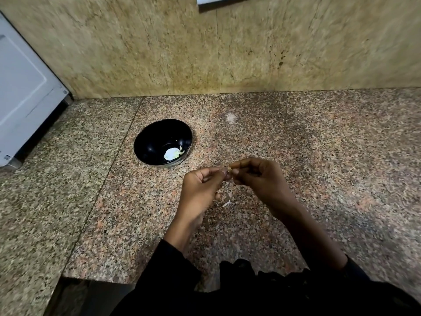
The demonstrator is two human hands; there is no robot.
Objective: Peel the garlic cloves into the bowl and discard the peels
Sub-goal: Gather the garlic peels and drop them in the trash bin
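A garlic clove [229, 171] is seen pinched between the fingertips of two bare hands above a speckled granite worktop [319, 144], only a small tan sliver of it showing where the thumbs and forefingers meet. The left hand [201, 190] is curled with its thumb and forefinger closed on one end, and the right hand [257, 179] is curled likewise on the other, so that the clove's long axis appears to run roughly left to right between them, though too little is exposed for this to be stated firmly. The black bowl [148, 142] stands on the worktop ahead of the hands and to their left, near but apart from them; the left hand is judged the nearer of the two, so a drop into the bowl would call for a short carry forward and leftward. One bowl is counted, and inside it one pale peeled clove [171, 153] with a few light scraps beside it. One clove is held. On the worktop just below the hands at least one white peel flake [226, 203] is visible, with fainter bits near it that cannot be counted; these are judged still to be discarded.
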